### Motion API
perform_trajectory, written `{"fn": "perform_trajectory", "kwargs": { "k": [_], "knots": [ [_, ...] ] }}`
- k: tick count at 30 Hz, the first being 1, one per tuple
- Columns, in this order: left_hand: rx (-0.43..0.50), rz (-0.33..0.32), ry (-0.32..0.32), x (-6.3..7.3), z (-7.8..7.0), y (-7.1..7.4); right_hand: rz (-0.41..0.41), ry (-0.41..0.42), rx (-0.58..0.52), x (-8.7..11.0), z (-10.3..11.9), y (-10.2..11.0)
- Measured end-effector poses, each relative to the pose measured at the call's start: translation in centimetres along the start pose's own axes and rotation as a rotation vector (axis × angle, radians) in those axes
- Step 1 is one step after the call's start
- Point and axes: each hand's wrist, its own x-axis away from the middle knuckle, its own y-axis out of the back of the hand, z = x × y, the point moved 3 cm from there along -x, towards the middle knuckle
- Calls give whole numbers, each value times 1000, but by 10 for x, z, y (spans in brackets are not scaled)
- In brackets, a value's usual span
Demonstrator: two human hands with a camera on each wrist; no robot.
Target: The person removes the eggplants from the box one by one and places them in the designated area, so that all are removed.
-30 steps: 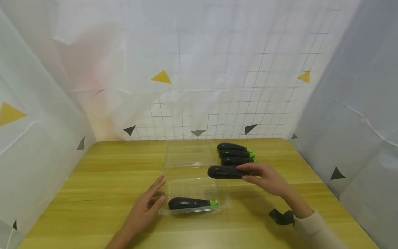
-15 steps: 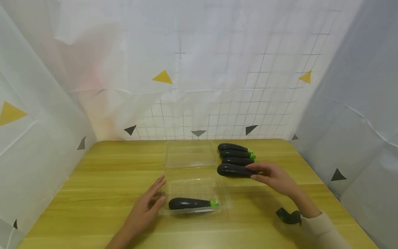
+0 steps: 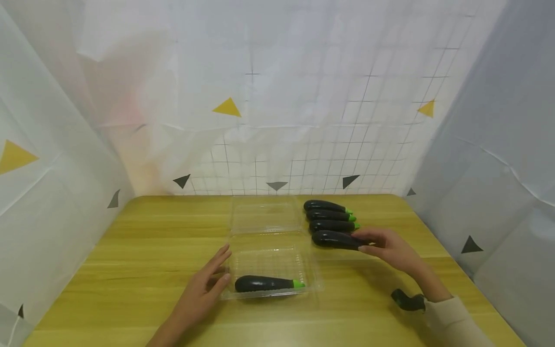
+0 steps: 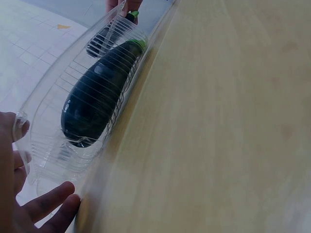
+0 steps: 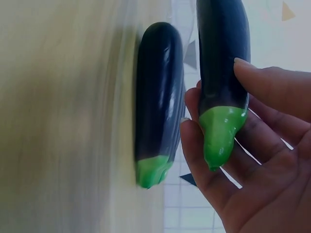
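Note:
My right hand (image 3: 392, 248) pinches a dark eggplant (image 3: 334, 239) near its green stem end, between thumb and fingers. In the right wrist view this held eggplant (image 5: 223, 53) is apart from another eggplant (image 5: 159, 97) lying on the table. Several more eggplants (image 3: 331, 226) lie in a row just behind it. A clear plastic clamshell box (image 3: 310, 270) stands open at the middle, with one eggplant (image 3: 264, 283) along its near side. My left hand (image 3: 199, 289) rests at the box's left edge, fingers loosely extended; in the left wrist view its fingertips (image 4: 53, 196) are beside the clear wall.
The box's clear lid (image 3: 265, 214) lies folded back behind it on the wooden table (image 3: 151, 250). White sheets with coloured triangles (image 3: 227, 107) enclose the back and sides. A black strap (image 3: 407, 301) hangs at the right wrist.
My right hand has moved to the right with the eggplant, away from over the box and up to the front of the eggplant row. The left hand has stayed in place.

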Motion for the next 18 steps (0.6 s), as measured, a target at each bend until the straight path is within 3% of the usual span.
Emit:
{"fn": "perform_trajectory", "kwargs": {
  "k": [9,18],
  "knots": [
    [-3,6,2,-1,3,0,30,-6,-20,2,-16,-1],
    [14,-1,-16,-1,1,0,54,7,67,1,-30,-5]
  ]
}}
